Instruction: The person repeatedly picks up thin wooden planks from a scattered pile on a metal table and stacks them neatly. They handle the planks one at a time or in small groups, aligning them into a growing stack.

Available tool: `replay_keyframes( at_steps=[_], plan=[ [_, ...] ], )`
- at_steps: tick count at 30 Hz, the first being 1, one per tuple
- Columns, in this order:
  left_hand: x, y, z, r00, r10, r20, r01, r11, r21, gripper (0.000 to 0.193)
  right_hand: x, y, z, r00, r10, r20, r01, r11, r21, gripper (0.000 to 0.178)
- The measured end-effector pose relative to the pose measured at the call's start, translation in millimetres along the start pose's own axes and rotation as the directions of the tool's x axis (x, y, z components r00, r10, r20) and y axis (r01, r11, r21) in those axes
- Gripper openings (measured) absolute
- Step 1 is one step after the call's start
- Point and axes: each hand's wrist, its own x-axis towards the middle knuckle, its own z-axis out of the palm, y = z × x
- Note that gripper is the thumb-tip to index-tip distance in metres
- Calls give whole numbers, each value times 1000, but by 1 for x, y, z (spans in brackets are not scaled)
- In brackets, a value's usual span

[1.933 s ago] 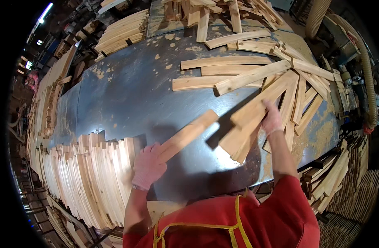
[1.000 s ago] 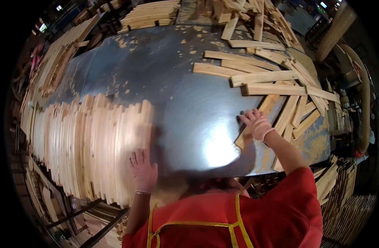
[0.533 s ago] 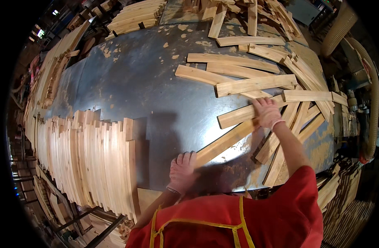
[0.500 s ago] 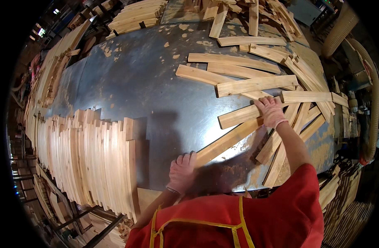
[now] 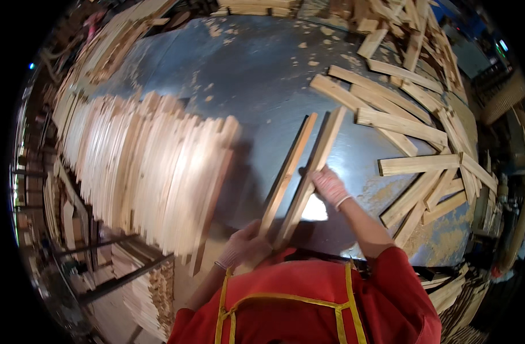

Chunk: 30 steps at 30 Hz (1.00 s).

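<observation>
Two narrow wooden boards lie nearly parallel in front of me, slanting away over the metal table (image 5: 251, 69). My right hand (image 5: 331, 187), in a pale glove, is closed around the middle of the right-hand board (image 5: 299, 200). At the near end of the left-hand board (image 5: 288, 166), my gloved left hand (image 5: 246, 246) is closed on the wood. That hand is slightly blurred, and its fingertips are partly hidden. The near end of the right-hand board lies close to the left hand; I cannot tell if they touch.
A long row of boards on edge (image 5: 142, 166) stands to the left. Loose boards (image 5: 401, 125) lie crossed over each other on the right, with more wood piled at the far right. Sawdust patches the table. A ribbed hose (image 5: 506, 100) hangs beyond the right edge.
Both boards have swung from slanting rightward to pointing away from me, side by side. My right hand has come left, bringing the second board off the loose pile. The view has turned.
</observation>
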Motion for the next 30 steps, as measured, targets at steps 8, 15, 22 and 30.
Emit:
replay_keyframes(
  at_steps=[8, 15, 22, 30],
  plan=[
    [-30, -43, -54, 784, 551, -286, 144, 287, 947, 101, 27, 14, 246, 875, -281, 394, 430, 826, -365, 68],
    [-41, -59, -80, 688, 615, -385, 72, 470, 880, 91, -11, -64, 44, 899, -200, 391, 402, 733, -549, 69],
    [-1, 11, -4, 719, 695, -24, -230, 271, 935, 99, -11, 26, -156, 992, -125, -17, -17, 3, -1000, 42],
    [82, 89, 92, 840, 522, 150, -270, 161, 949, 94, 29, -37, -216, 907, -421, -3, 172, 377, -910, 53]
  ],
)
